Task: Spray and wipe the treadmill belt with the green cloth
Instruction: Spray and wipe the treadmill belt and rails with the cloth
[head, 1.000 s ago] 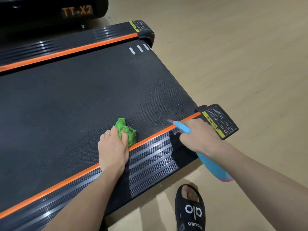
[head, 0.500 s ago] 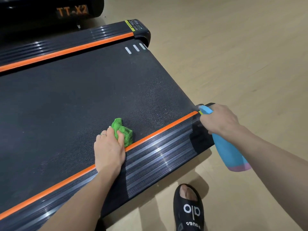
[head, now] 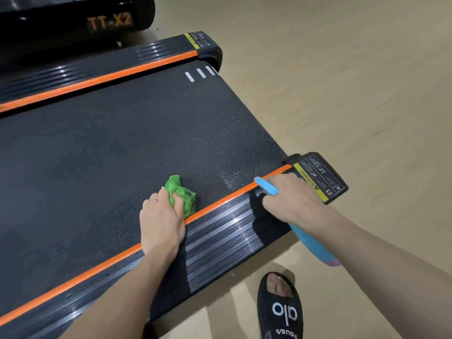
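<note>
The right hand (head: 291,199) has swung back in from the end cap since half a second ago, bringing the blue spray bottle (head: 310,241) over the near side rail again, its nozzle poking out past the knuckles toward the treadmill belt (head: 122,148). The fingers are curled round the bottle's neck; whether one is on the trigger I cannot tell. The bottle is smooth plastic, blue with a pinkish base, slanting down and away beneath the wrist. The left hand (head: 161,223) has barely shifted: it lies palm down across the orange trim strip (head: 97,267), thumb and fingers pinching the crumpled green cloth (head: 182,193), a fluffy, looped microfibre wad that sits on the belt just beside that strip. A thin ring shows on one finger. The belt is matt black with a fine pebbled grain, and a scatter of tiny droplets glistens on it between cloth and nozzle. The side rail (head: 220,238) is ribbed and glossy. A yellow-edged warning label (head: 320,177) covers the corner cap. A black open-toed slipper (head: 281,311) stands on the pale wood-look floor (head: 342,81).
</note>
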A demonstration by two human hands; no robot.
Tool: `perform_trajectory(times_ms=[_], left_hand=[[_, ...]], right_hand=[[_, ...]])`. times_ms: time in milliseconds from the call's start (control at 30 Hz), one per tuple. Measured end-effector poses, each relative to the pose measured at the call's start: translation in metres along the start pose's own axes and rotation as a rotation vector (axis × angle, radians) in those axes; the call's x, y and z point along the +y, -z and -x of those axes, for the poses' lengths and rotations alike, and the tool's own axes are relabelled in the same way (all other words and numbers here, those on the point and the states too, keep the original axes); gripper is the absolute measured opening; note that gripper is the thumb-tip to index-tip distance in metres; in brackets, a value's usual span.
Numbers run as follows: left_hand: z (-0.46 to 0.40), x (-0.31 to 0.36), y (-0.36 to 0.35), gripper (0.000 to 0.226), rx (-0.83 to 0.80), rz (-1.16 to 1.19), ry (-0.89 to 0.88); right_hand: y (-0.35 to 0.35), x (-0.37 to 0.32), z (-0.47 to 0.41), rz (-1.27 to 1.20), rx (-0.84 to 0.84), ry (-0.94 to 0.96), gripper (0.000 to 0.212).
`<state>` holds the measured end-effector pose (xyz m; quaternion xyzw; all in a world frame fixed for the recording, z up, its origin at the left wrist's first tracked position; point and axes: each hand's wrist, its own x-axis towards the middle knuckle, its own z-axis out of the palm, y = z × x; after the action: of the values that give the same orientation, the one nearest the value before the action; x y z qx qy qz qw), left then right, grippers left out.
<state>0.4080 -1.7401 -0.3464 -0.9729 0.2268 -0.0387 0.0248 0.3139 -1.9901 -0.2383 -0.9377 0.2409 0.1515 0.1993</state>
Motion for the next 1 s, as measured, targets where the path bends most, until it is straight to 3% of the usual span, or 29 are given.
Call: perform_trajectory(times_ms=[100, 233, 300, 400, 600, 700, 800, 900, 1000], left_hand=[[-0.002, 0.001, 0.001, 0.025, -0.008, 0.045, 0.034], [-0.002, 0.000, 0.001, 0.030, -0.040, 0.012, 0.007], [-0.002, -0.001, 0.000, 0.031, -0.042, -0.006, 0.005], [-0.002, 0.000, -0.001, 0.030, -0.012, -0.015, -0.021], [-0.002, 0.004, 0.003, 0.011, 0.074, 0.197, 0.108], [-0.005, 0.005, 0.004, 0.027, 0.076, 0.313, 0.252], [-0.005, 0.002, 0.003, 0.013, 0.066, 0.197, 0.133], [-0.007, -0.003, -0.003, 0.024, -0.026, -0.002, -0.068], [-0.011, -0.004, -0.002, 0.009, -0.015, 0.117, -0.025]], right_hand=[[0.015, 0.014, -0.007, -0.031, 0.090, -0.085, 0.005], [0.036, 0.033, -0.010, -0.254, 0.242, -0.217, 0.032], [0.039, 0.038, -0.013, -0.369, 0.303, -0.227, 0.027], [0.040, 0.030, -0.016, -0.519, 0.400, -0.138, 0.023], [0.024, 0.006, -0.018, -0.874, 0.646, 0.063, 0.025], [0.007, 0.007, -0.019, -0.888, 0.715, 0.128, 0.041], [-0.002, 0.013, -0.015, -0.810, 0.757, 0.189, 0.049], [-0.008, 0.018, -0.016, -0.812, 0.750, 0.175, 0.042], [-0.009, 0.022, -0.023, -0.833, 0.750, 0.193, 0.041]])
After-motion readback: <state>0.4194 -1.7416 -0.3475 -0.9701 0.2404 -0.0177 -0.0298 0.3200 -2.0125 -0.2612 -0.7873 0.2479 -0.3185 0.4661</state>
